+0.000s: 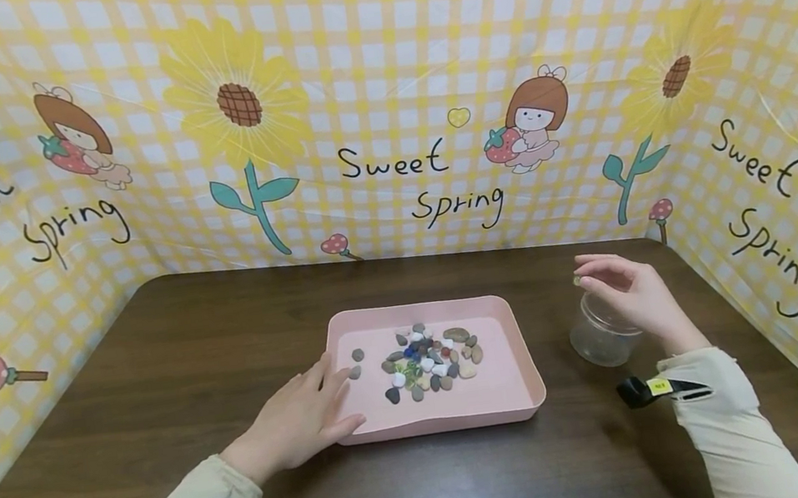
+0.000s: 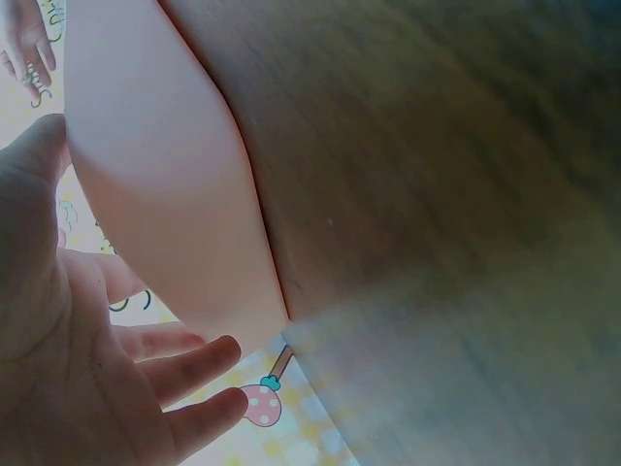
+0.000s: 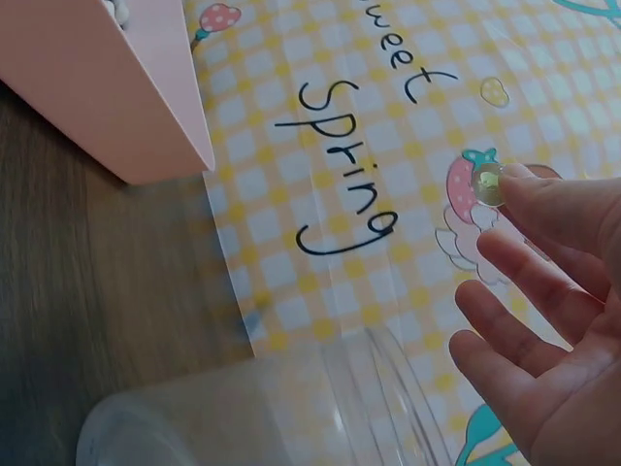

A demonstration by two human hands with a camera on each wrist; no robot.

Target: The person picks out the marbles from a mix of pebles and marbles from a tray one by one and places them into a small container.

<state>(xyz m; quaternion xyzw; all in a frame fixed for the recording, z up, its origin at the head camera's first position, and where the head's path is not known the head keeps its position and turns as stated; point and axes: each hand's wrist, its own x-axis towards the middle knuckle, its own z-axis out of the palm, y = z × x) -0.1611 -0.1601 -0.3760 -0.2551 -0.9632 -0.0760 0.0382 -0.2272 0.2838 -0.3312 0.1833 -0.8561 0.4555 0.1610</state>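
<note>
A clear glass marble [image 3: 488, 184] with a yellow-green centre is pinched between the thumb and forefinger of my right hand [image 1: 628, 294]. That hand is above a transparent jar [image 1: 600, 340], its other fingers spread in the right wrist view. My left hand [image 1: 296, 418] rests at the left side of a pink tray [image 1: 511, 352], fingers extended over its rim. In the left wrist view the left palm [image 2: 68, 359] faces the tray's outer wall. A mixed pile of pebbles [image 1: 425, 367], grey, white and brown, lies in the tray with some green and blue pieces among it.
Two grey pebbles [image 1: 357, 355] sit apart at the tray's left end. A dark wooden table [image 1: 225, 305] carries everything. Yellow checked cloth [image 1: 376, 75] with printed flowers and figures hangs behind and along both sides.
</note>
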